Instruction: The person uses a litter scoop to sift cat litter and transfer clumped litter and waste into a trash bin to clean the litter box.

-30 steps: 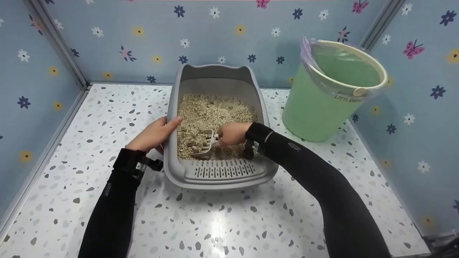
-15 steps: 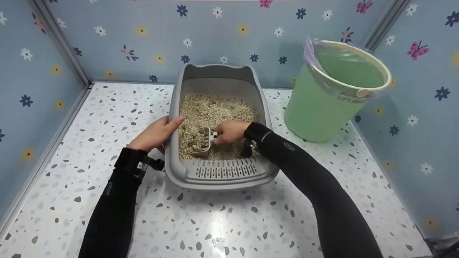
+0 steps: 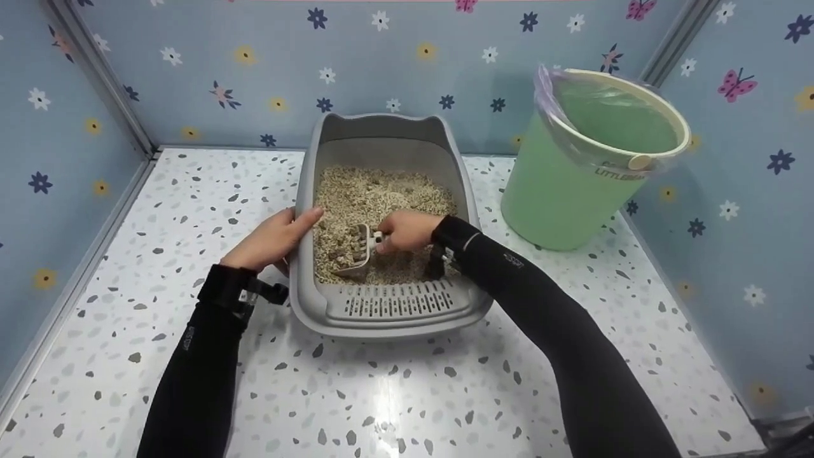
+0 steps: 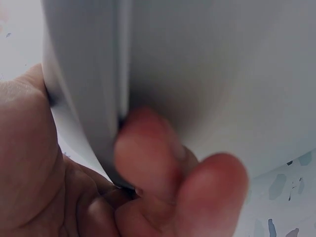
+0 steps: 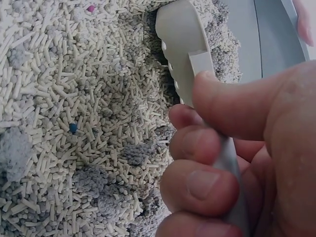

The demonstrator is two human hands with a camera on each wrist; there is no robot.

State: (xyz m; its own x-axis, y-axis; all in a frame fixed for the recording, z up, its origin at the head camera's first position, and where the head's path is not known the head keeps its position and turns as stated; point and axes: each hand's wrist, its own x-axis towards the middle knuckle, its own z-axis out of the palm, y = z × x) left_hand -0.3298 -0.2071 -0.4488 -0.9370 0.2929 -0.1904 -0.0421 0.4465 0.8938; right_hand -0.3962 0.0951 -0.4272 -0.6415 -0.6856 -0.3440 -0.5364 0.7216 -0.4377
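Down in the grey litter tray [image 3: 394, 327], my feed's got the right hand [image 3: 412, 230] wrapped round the handle of a pale slotted scoop [image 5: 186, 47], with its head against the pellets [image 3: 388, 191]. Left hand [image 3: 273, 238] grips the tray's side rim, thumb over the top, fingers curled beneath. I can also spot greyish clumps [image 5: 94, 180] near the scoop, and a green bin [image 3: 563, 191] with a bag in it, right of the tray.
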